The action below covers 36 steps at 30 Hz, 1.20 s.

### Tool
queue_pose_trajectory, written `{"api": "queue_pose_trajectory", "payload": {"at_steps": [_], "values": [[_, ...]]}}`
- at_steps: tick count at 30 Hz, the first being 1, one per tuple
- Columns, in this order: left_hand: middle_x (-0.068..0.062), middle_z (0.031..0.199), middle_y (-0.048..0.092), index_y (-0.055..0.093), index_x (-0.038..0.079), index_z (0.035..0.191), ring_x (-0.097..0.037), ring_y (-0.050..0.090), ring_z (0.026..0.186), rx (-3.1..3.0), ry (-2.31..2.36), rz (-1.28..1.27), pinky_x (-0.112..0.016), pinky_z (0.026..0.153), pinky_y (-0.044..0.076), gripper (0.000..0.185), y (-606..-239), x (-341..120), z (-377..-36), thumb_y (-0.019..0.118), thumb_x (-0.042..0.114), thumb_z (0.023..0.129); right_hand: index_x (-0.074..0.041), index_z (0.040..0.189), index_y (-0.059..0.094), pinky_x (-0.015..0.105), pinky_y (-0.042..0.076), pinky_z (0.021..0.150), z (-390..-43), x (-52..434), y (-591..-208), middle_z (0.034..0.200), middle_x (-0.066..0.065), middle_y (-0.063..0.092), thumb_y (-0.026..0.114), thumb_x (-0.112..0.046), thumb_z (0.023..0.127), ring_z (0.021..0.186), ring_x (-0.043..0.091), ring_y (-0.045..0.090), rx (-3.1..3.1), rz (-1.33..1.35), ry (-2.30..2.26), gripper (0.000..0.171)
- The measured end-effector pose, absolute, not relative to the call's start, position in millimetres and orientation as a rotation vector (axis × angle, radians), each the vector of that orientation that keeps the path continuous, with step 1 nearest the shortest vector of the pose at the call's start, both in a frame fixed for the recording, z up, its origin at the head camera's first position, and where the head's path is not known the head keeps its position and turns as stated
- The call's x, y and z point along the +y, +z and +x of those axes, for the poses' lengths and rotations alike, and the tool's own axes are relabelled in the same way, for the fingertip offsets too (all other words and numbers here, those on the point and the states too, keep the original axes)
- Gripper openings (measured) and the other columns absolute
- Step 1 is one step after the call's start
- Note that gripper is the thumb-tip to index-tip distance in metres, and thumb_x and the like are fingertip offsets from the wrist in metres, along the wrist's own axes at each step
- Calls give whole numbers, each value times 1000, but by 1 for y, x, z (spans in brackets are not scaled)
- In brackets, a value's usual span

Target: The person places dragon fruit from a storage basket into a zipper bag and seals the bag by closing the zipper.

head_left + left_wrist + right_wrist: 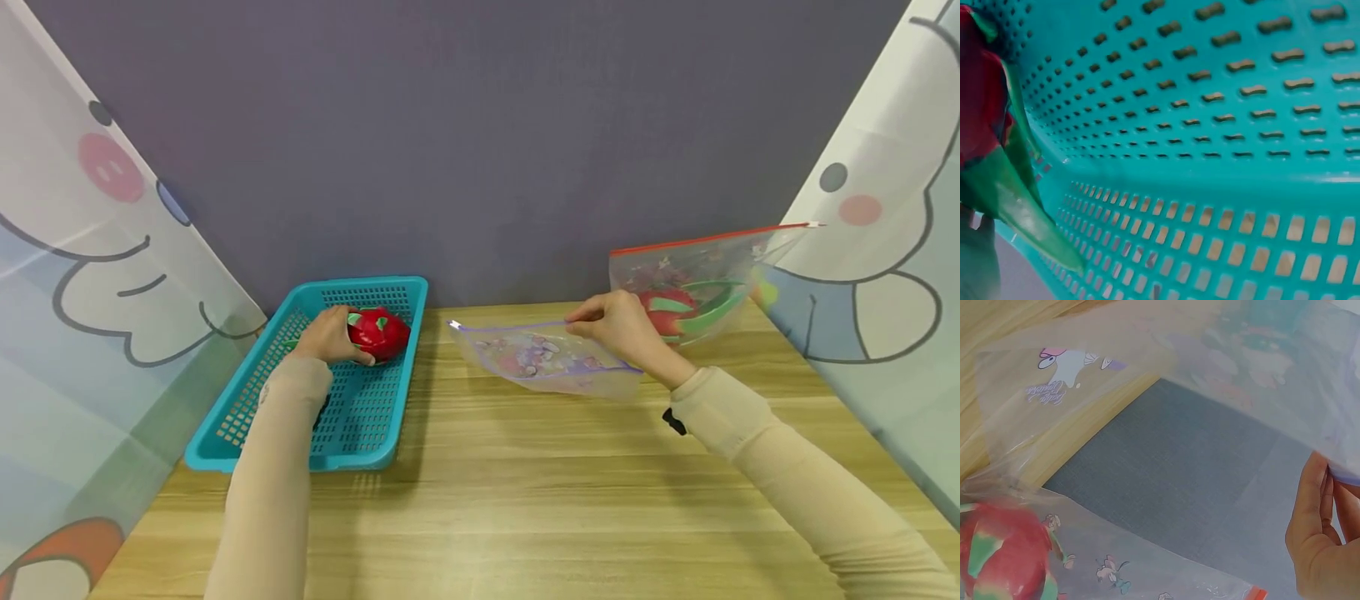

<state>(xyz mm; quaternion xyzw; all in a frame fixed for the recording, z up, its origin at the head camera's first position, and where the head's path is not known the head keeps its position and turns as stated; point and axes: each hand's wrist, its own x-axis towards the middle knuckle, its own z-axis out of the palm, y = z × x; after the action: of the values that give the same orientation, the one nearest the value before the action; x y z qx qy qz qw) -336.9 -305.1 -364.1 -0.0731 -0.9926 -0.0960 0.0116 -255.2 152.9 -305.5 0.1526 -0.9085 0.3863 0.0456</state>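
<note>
In the head view my left hand (pixel 324 335) reaches into the teal basket (pixel 416 367) and grips a red toy dragon fruit (pixel 381 335) with green leaf tips. The left wrist view shows part of that dragon fruit (pixel 982 94) close up, against the basket's slotted wall. My right hand (pixel 618 325) pinches the purple upper edge of a clear printed zip bag (pixel 525 354) between thumb and fingers. In the right wrist view this bag (pixel 1210 362) spreads out beside the right hand (pixel 1325 531).
Behind the right hand stands a red-edged clear zip bag (pixel 712 258) with a red-and-green toy dragon fruit (pixel 663 308) and a green curved piece inside. The wooden table (pixel 480 500) meets a grey wall (pixel 480 150) at the back, with cartoon-printed panels (pixel 885 317) on both sides.
</note>
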Motion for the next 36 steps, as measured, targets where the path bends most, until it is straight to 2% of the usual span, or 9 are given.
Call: {"api": "queue_pose_trajectory", "payload": {"at_steps": [6, 14, 21, 26, 36], "values": [[-20, 123, 48, 42, 1, 128, -37, 42, 110, -3032, -301, -226, -56, 81, 46, 96, -370, -307, -336, 79, 54, 57, -8, 93, 73, 30, 52, 60, -255, 151, -307, 89, 12, 71, 69, -15, 82, 74, 22, 66, -2784, 460, 1180, 14], [-26, 119, 48, 38, -7, 126, -40, 46, 105, -3048, -374, -139, -55, 82, 46, 96, -376, -306, -332, 75, 54, 61, -6, 95, 73, 28, 51, 59, -253, 149, -307, 90, 12, 71, 68, -16, 83, 74, 22, 66, -2809, 451, 1169, 16], [-25, 118, 49, 39, -6, 127, -40, 46, 104, -3018, -417, -140, -55, 82, 46, 93, -377, -303, -331, 75, 52, 63, -8, 93, 73, 28, 51, 58, -253, 149, -308, 89, 12, 71, 68, -16, 83, 74, 22, 66, -2799, 436, 1159, 14], [-25, 116, 50, 41, -6, 123, -40, 46, 104, -3029, -341, -142, -54, 81, 47, 90, -371, -300, -328, 75, 51, 62, -6, 93, 73, 27, 51, 57, -253, 149, -309, 89, 12, 71, 68, -16, 83, 74, 24, 67, -2792, 456, 1191, 15], [-24, 113, 51, 43, -6, 117, -41, 45, 102, -2969, -162, -212, -55, 81, 46, 85, -348, -293, -322, 77, 47, 60, -9, 92, 73, 27, 50, 57, -255, 151, -309, 88, 11, 71, 68, -15, 83, 71, 17, 66, -2794, 449, 1183, 13]]}}
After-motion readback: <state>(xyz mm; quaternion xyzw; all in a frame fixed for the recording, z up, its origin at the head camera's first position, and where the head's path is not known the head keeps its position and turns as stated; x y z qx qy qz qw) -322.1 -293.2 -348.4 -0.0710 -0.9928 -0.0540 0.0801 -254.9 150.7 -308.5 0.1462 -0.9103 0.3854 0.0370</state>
